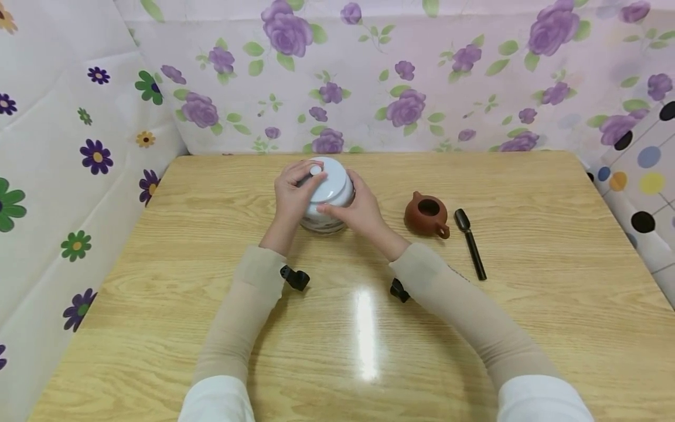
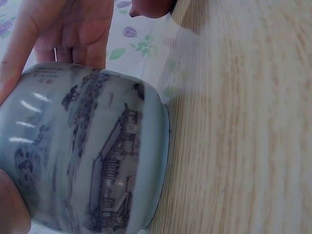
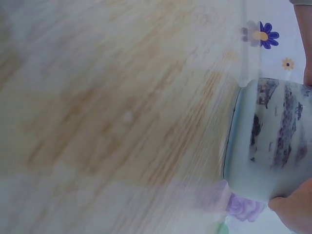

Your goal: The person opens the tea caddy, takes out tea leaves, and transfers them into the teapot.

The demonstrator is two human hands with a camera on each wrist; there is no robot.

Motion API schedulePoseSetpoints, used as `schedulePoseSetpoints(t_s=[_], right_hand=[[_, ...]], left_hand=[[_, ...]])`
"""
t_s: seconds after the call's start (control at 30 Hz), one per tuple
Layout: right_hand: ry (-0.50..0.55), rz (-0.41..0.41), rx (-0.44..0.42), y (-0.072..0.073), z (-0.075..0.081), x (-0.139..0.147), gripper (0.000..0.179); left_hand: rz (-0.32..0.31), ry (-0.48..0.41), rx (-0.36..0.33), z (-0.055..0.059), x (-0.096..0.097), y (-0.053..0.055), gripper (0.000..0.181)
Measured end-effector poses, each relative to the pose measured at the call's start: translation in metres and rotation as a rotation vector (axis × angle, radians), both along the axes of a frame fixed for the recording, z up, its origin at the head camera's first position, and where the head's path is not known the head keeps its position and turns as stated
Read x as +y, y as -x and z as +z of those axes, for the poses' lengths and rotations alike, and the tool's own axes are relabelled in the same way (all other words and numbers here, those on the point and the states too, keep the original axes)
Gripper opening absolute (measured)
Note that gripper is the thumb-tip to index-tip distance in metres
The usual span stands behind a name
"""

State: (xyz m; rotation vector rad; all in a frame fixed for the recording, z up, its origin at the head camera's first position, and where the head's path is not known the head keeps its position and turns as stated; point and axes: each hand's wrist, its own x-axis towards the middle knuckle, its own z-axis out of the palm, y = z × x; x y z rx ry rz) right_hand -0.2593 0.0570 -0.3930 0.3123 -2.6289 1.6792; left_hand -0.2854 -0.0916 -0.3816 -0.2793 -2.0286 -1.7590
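A pale ceramic jar with a white lid stands near the far edge of the table. My left hand pinches the small round knob on top of the lid. On the other side, my right hand grips the jar's body, its thumb at the front and its fingers around the right side. Dark landscape painting shows on the jar in the left wrist view. The jar's base rests on the tabletop in the right wrist view.
A brown clay teapot without a lid sits right of the jar. Beside it lies a black scoop with a long handle. Flowered cloth hangs behind the wooden table, and patterned sheets stand at both sides.
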Motion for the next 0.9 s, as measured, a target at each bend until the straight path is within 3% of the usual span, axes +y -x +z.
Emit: schedulePoseSetpoints(t_s=[0.23, 0.53, 0.63, 0.77, 0.9], right_hand=[[0.009, -0.022, -0.002, -0.001, 0.005, -0.001, 0.102], [-0.003, -0.007, 0.008, 0.002, 0.006, -0.005, 0.098], [-0.01, -0.006, 0.012, 0.002, 0.006, -0.005, 0.099], [-0.006, -0.015, 0.009, 0.001, 0.005, -0.003, 0.098], [0.008, -0.018, 0.016, -0.001, -0.001, -0.002, 0.097]], left_hand=[[-0.014, 0.015, 0.023, 0.024, 0.003, -0.016, 0.023], [0.003, -0.117, 0.124, 0.022, -0.003, -0.017, 0.02], [0.009, -0.084, 0.153, 0.02, -0.004, -0.016, 0.021], [-0.014, -0.076, 0.143, 0.021, -0.003, -0.015, 0.022], [-0.042, -0.109, 0.072, 0.018, -0.004, -0.015, 0.023]])
